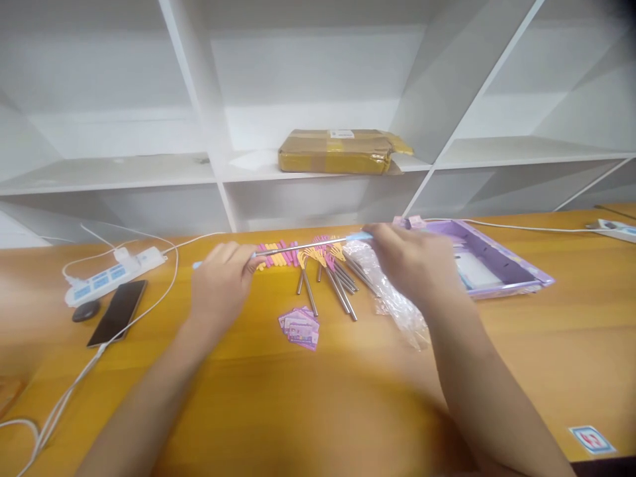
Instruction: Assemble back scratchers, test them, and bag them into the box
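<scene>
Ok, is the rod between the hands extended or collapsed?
Extended: the rod shows a thin shaft from left hand to right hand. Whether fully, I cannot tell.

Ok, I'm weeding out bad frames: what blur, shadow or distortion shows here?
Head view: the right hand is heavily blurred, the left hand less so; head view: a soft dark shadow falls across the wooden desk at lower middle, and the top-right corner darkens; head view: shelf uprights lean, perhaps from lens or angle.
</scene>
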The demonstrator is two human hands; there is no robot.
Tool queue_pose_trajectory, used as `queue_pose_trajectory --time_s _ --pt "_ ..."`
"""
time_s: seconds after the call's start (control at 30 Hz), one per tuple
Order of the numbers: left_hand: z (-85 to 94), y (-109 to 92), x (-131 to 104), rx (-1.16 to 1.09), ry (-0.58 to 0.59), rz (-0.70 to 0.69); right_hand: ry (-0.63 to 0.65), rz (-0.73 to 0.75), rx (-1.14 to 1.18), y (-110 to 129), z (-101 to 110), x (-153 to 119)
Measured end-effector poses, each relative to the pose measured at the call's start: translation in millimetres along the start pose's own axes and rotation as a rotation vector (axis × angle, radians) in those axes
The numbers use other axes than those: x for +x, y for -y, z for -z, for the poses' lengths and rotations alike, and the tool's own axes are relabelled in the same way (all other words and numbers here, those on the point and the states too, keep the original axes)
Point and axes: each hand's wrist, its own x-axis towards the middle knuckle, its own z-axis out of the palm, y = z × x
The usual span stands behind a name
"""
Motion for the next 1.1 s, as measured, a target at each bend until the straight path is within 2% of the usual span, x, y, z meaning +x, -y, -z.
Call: queue_pose_trajectory --time_s 0.13,0.2,0.27,0.53,0.73,0.83,0.97,1.1 --pt "-11.9 -22 -10 0.022 0.011 -0.068 0.015 0.149 0.063 52 -4 -4" --pt "-14.5 -27 -12 0.050 0.023 -0.086 0.066 0.137 0.078 70 -8 -6" --pt "-14.5 -27 -12 0.064 0.052 -0.096 0.117 0.120 0.114 77 -12 -7" --pt "-8.5 -23 -7 -0.006 0.073 -0.126 0.181 0.093 0.320 62 2 -2" --pt "-0.4 -19 -4 -0.043 0.008 -0.193 0.101 0.176 0.441 50 2 2" --pt "2.8 -17 -3 -0.036 -0.026 -0.216 0.107 0.175 0.506 42 3 3" --pt "4.9 -15 -1 -0.023 -0.012 -0.201 0.133 0.166 0.509 38 4 2" --pt "6.8 -10 0 -0.016 0.002 -0.169 0.084 0.183 0.443 36 2 2"
